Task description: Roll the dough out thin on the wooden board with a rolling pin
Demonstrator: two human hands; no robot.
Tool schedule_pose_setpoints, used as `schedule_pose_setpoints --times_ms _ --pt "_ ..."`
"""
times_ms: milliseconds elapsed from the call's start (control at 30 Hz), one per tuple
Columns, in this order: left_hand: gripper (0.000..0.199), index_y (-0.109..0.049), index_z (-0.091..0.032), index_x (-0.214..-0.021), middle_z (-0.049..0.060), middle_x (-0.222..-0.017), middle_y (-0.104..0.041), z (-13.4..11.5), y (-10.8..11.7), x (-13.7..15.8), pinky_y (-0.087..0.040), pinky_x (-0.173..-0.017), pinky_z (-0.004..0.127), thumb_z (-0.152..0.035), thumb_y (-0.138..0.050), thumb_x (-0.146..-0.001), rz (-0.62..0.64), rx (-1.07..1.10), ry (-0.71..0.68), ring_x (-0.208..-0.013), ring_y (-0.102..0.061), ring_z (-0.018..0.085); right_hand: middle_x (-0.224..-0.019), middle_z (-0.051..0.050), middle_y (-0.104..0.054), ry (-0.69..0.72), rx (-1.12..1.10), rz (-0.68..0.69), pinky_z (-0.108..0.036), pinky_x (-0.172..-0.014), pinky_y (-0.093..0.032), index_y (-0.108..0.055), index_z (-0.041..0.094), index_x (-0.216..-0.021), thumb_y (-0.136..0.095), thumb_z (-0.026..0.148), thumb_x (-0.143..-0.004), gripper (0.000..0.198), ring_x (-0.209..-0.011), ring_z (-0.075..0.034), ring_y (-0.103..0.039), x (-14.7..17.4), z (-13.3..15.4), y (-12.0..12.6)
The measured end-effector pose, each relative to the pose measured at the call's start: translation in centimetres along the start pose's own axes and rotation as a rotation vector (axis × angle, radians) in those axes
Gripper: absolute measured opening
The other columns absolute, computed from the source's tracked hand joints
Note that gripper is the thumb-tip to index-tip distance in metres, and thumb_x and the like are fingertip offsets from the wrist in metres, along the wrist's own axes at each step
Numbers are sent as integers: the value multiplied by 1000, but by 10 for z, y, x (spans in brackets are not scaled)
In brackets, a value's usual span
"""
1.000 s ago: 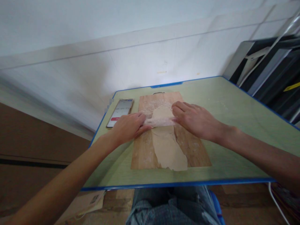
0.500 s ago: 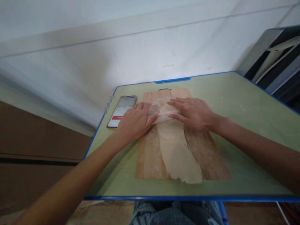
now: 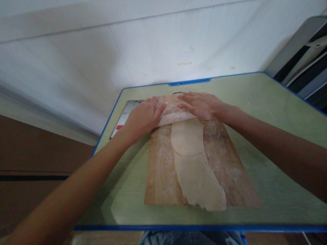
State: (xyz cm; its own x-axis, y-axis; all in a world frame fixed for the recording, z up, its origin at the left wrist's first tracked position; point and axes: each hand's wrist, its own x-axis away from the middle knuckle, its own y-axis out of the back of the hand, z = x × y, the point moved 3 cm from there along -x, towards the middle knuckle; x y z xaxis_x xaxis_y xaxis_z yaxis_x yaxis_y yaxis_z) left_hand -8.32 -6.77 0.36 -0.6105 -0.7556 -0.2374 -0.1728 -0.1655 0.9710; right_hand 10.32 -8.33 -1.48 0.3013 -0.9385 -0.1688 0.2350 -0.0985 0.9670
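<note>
A long, thin sheet of dough [image 3: 189, 139] lies lengthwise on a floured wooden cutting board [image 3: 160, 170]. Its ragged near end reaches slightly past the board's front edge. Across the far part of the dough is a pale, floured rolling pin [image 3: 176, 117]. My left hand [image 3: 144, 117] rests over the pin's left end, thumb pointing inward. Over its right end lies my right hand [image 3: 201, 104], fingers stretched forward and flat. Both palms press from above rather than wrapping around it. The pin's ends are hidden under the hands.
A phone [image 3: 125, 114] with a lit screen lies left of the board, partly covered by my left hand. The green table [image 3: 255, 102] has a blue rim. A white wall [image 3: 158, 51] stands behind it, and dark and grey folded objects [image 3: 306, 58] lean at right.
Both hands and the rolling pin have moved away from me toward the board's far end. More of the dough's middle shows. The camera view has shifted slightly.
</note>
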Motion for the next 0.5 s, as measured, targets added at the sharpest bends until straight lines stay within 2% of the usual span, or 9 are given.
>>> schedule_pose_setpoints --times_ms 133,233,367,500 --pt "51 -58 -9 -101 16 -100 -66 6 -1 -13 -46 -81 35 -40 -18 -97 19 -16 87 -94 -63 25 -141 -7 -48 -24 -56 100 -42 -108 -30 -50 20 -134 -19 57 -94 63 -131 -25 -41 -18 -6 -1" --pt "52 -59 -9 -98 18 -98 -67 10 -3 -21 -46 -79 35 -40 -17 -98 16 -40 153 -93 -64 27 -138 -10 -51 -37 -66 131 -39 -106 -33 -52 16 -131 -18 50 -96 59 -127 -24 -45 -29 -8 -1" --pt "52 -60 -12 -98 16 -98 -68 13 -6 -25 -44 -80 33 -43 -18 -97 -5 -43 228 -94 -63 26 -131 -14 -56 22 18 81 -37 -103 -36 -56 11 -125 -15 42 -98 58 -123 -24 -49 -32 -8 -1" --pt "58 -60 -11 -102 17 -101 -67 15 -7 -24 -44 -79 32 -48 -15 -97 17 -36 281 -94 -63 25 -123 -14 -60 80 120 -11 -40 -99 -37 -58 11 -121 -16 38 -98 55 -119 -25 -51 -24 -6 -3"
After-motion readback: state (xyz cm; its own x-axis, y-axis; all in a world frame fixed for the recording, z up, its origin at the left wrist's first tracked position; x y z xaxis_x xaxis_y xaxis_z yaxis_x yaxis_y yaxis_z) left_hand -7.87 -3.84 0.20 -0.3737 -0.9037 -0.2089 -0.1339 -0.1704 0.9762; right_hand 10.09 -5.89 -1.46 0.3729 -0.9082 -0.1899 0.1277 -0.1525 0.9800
